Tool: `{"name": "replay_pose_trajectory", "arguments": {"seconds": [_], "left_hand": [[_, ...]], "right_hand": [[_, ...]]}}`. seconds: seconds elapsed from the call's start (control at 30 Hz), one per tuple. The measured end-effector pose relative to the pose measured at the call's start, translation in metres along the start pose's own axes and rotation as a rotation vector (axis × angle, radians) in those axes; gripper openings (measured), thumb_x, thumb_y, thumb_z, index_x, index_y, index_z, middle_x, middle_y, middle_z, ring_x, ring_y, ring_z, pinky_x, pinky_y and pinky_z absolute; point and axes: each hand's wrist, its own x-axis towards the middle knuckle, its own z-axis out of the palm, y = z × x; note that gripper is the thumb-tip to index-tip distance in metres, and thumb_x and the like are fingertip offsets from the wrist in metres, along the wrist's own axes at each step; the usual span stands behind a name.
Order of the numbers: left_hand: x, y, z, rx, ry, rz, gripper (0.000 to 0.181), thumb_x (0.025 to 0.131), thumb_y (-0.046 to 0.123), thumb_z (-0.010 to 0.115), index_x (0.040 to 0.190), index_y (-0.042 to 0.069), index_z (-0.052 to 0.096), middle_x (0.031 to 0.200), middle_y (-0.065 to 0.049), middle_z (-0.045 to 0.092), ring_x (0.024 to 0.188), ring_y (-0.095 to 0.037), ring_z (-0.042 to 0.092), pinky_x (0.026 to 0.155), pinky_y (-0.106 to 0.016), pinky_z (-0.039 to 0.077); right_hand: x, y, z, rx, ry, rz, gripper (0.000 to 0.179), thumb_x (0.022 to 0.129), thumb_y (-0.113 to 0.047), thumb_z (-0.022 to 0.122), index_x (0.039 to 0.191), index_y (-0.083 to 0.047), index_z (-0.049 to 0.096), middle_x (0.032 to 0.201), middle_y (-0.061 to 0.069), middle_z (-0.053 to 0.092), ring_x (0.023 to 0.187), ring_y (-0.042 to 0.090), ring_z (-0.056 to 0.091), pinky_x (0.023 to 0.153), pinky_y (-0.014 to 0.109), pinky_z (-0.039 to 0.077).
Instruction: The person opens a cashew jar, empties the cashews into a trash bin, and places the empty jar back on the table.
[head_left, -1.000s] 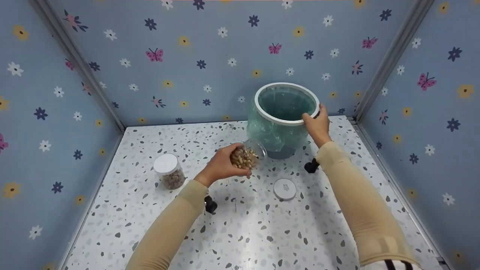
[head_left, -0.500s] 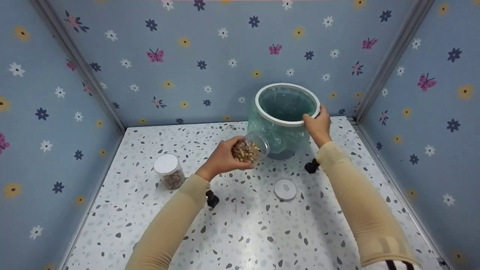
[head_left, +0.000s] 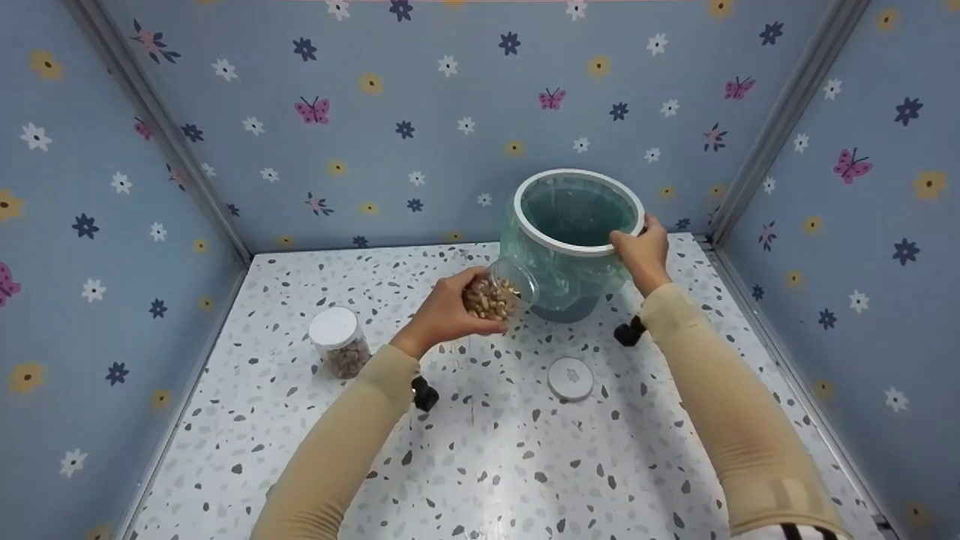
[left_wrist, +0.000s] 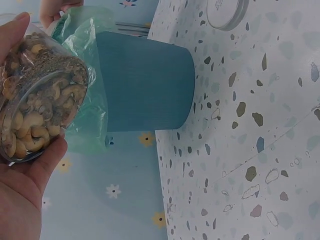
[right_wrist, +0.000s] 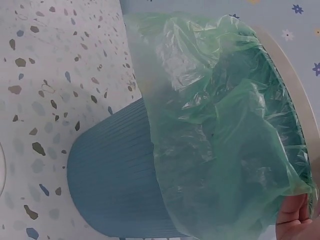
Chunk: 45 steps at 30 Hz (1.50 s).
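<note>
My left hand (head_left: 447, 313) grips a clear plastic jar (left_wrist: 42, 97) by its side; it is tilted, its open mouth toward the bin. Small tan and brown curled pieces, with finer crumbs, lie inside the jar. Just right of it a blue trash can (left_wrist: 145, 80) stands by the back wall. A green plastic bag (right_wrist: 200, 125) lines the can and hangs over its outside, under a white ring (head_left: 559, 245) at the top. My right hand (head_left: 643, 253) pinches that ring and the bag at the right front, thumb over the top; its other fingers are partly hidden.
A second jar (head_left: 346, 356) with a white lid and brown contents stands upright on the left of the speckled tabletop (head_left: 480, 465). Near the can's front lies a loose round white lid (head_left: 571, 379). Flowered panels (head_left: 420, 90) wall in the back and both sides.
My left hand has lifted the jar a little toward the trash can. The can's top has shifted slightly right and nearer, along with my right hand.
</note>
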Motion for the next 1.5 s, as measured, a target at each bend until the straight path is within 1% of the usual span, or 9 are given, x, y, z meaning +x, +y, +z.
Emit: {"name": "replay_pose_trajectory", "arguments": {"seconds": [0.17,0.37,0.57,0.83,1.0,1.17,1.4,1.5], "left_hand": [[0.003,0.005,-0.003,0.004,0.002,-0.010,0.089,0.079,0.035,0.100,0.153,0.009,0.058,0.141,-0.010,0.069,0.125,-0.025,0.069,0.108,-0.046,0.060],[0.012,0.009,-0.005,-0.005,0.009,0.007,0.089,0.078,0.035,0.100,0.152,0.006,0.059,0.138,-0.011,0.070,0.122,-0.025,0.069,0.106,-0.046,0.060],[0.022,0.016,-0.010,0.012,0.022,0.007,0.089,0.079,0.037,0.099,0.153,0.009,0.058,0.138,-0.009,0.070,0.123,-0.023,0.068,0.107,-0.044,0.059],[0.034,0.026,-0.016,0.043,0.040,-0.008,0.093,0.080,0.038,0.099,0.157,0.008,0.054,0.144,-0.013,0.066,0.127,-0.028,0.067,0.109,-0.046,0.058],[0.041,0.028,-0.020,0.053,0.056,-0.022,0.094,0.079,0.039,0.099,0.156,0.009,0.055,0.144,-0.014,0.066,0.128,-0.029,0.065,0.109,-0.046,0.058],[0.048,0.028,-0.025,0.050,0.081,-0.032,0.092,0.079,0.037,0.100,0.154,0.008,0.057,0.143,-0.014,0.066,0.127,-0.029,0.065,0.110,-0.046,0.058],[0.054,0.031,-0.031,0.077,0.092,-0.050,0.094,0.080,0.037,0.099,0.156,0.006,0.054,0.144,-0.017,0.066,0.127,-0.031,0.067,0.110,-0.047,0.058],[0.056,0.032,-0.032,0.071,0.098,-0.062,0.094,0.081,0.035,0.098,0.158,0.006,0.052,0.145,-0.017,0.065,0.128,-0.031,0.066,0.110,-0.048,0.058]], "right_hand": [[0.001,0.003,-0.001,-0.004,-0.008,-0.013,0.087,0.097,-0.012,0.063,0.173,-0.006,0.022,0.175,0.020,0.036,0.158,0.033,0.045,0.125,0.044,0.046],[0.004,0.008,0.000,0.023,-0.003,0.004,0.091,0.098,-0.014,0.063,0.175,-0.008,0.016,0.178,0.017,0.030,0.161,0.030,0.040,0.127,0.042,0.042],[0.004,0.009,0.000,0.052,0.001,-0.001,0.089,0.100,-0.014,0.063,0.175,-0.009,0.016,0.179,0.016,0.028,0.162,0.029,0.038,0.128,0.040,0.041],[0.003,0.009,0.002,0.040,-0.002,-0.025,0.088,0.100,-0.014,0.061,0.175,-0.008,0.016,0.179,0.018,0.028,0.162,0.031,0.039,0.128,0.043,0.042],[0.004,0.010,0.003,0.046,0.004,-0.026,0.089,0.100,-0.013,0.060,0.175,-0.007,0.014,0.179,0.018,0.026,0.163,0.031,0.037,0.128,0.043,0.040],[0.003,0.011,0.004,0.059,0.010,-0.019,0.089,0.099,-0.012,0.061,0.175,-0.007,0.014,0.180,0.018,0.026,0.163,0.032,0.037,0.129,0.042,0.039],[0.004,0.010,0.003,0.069,0.011,-0.001,0.090,0.098,-0.012,0.062,0.175,-0.006,0.013,0.180,0.018,0.024,0.163,0.031,0.036,0.129,0.042,0.039],[0.003,0.009,0.003,0.068,0.009,0.008,0.091,0.099,-0.012,0.062,0.175,-0.006,0.012,0.180,0.018,0.024,0.164,0.031,0.035,0.129,0.041,0.039]]}}
